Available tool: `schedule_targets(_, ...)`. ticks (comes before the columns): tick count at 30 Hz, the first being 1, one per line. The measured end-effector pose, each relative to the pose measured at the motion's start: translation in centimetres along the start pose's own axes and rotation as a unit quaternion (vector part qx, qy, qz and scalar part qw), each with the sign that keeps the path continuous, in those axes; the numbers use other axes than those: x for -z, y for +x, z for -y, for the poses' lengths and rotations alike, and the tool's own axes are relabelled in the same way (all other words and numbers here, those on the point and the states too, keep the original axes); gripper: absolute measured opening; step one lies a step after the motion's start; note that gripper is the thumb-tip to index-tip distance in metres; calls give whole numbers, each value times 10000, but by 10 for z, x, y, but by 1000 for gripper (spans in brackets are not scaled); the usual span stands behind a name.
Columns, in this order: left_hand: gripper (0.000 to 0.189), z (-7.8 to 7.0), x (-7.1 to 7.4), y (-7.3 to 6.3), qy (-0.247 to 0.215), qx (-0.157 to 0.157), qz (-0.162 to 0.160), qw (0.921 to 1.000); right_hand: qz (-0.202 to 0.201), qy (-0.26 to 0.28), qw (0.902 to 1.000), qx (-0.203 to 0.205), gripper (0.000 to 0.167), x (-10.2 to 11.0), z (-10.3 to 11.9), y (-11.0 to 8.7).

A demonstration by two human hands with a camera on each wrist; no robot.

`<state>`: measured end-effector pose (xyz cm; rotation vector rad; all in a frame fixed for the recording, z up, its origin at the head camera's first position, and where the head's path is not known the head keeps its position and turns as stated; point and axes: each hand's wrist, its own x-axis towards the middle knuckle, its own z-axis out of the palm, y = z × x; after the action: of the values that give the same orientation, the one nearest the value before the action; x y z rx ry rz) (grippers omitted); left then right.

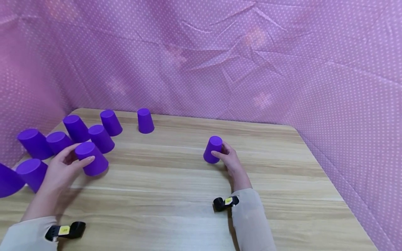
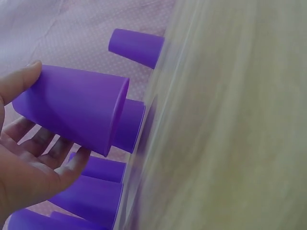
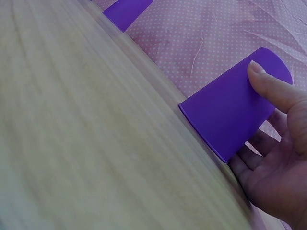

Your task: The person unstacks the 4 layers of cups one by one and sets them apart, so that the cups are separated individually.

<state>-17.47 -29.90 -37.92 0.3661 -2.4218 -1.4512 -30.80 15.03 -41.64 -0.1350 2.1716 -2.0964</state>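
Note:
My left hand (image 1: pixel 61 169) grips an upside-down purple cup (image 1: pixel 91 159) between thumb and fingers. In the left wrist view that cup (image 2: pixel 72 105) hangs a little above the table, its rim apart from the wood. Farther right, my right hand (image 1: pixel 231 161) holds another upside-down purple cup (image 1: pixel 212 150), thumb on the near side and fingers behind. The right wrist view shows this cup (image 3: pixel 235 105) with its rim at the tabletop; whether it fully rests there I cannot tell. Close around the left hand stand several more inverted purple cups (image 1: pixel 101 139).
A single purple cup (image 1: pixel 145 121) stands near the back edge, left of centre. Others, such as one cup (image 1: pixel 32 172) beside the left wrist, spread along the left side of the wooden table (image 1: pixel 169 202). Pink dotted cloth (image 1: pixel 201 69) hangs behind and at both sides.

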Motion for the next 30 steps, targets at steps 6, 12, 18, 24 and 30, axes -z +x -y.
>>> schedule_targets(6, 65, 15, 2, 5, 159, 8, 3, 9999, -50, -43, 9999, -87, 57, 1, -1, 1)
schedule_targets(12, 62, 33, 2, 10, -163, -45, -63, 9998, -20, -37, 10000, -75, 55, 0, -2, 0)
schedule_targets(18, 57, 30, 1, 6, -471, -58, -55, 9989, -40, 5, 10000, -61, 56, 0, -3, 1)
schedule_targets(24, 48, 15, 1, -3, -962, 38, 38, 9953, -26, 2, 10000, -93, 55, -1, -2, 0)
schedule_targets(30, 46, 20, -1, -2, -1327, 255, 27, 9908, -36, -71, 9999, -128, 56, 0, 0, 0)
